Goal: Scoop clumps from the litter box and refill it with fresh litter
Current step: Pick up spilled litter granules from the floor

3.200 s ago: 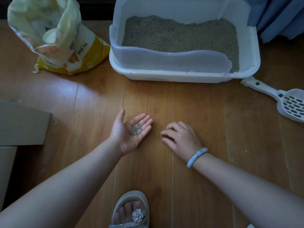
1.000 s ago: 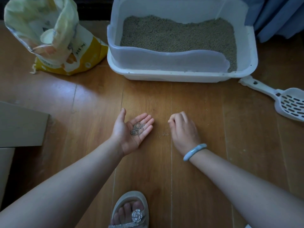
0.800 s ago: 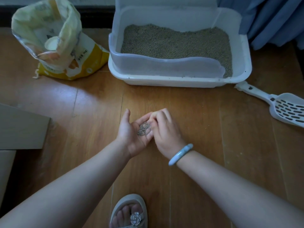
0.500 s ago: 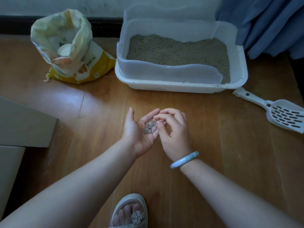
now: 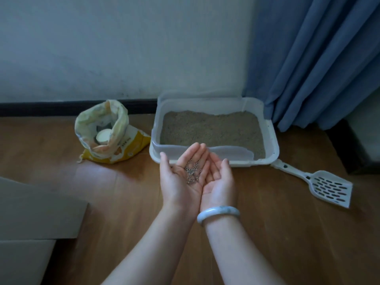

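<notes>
Grey-brown litter grains (image 5: 192, 173) lie in a small heap on my left hand (image 5: 177, 183), which is turned palm up. Its fingers (image 5: 195, 154) are straight and pressed together, with the thumb spread out to the left. My right hand (image 5: 219, 183) lies palm up just beside it, touching it along the edge. Its fingers are loosely cupped and hold nothing. A pale bracelet (image 5: 218, 211) sits on my right wrist.

Both hands hover over the wooden floor (image 5: 123, 192), with the left fingertips in front of the near wall of the litter box (image 5: 271, 140). That white plastic box stands on the floor by the far wall (image 5: 123, 48) and holds a bed of litter (image 5: 211, 128).

The slotted white scoop (image 5: 322, 183) lies on the floor to the right. Its handle end is at the box's near right corner, though I cannot tell whether they touch. Left of the box slumps the yellow and white litter bag (image 5: 123, 145), mouth open, with a pale cup (image 5: 103, 135) inside. A blue curtain (image 5: 318, 58) hangs at the far right, and flat cardboard (image 5: 37, 210) lies at the near left.
</notes>
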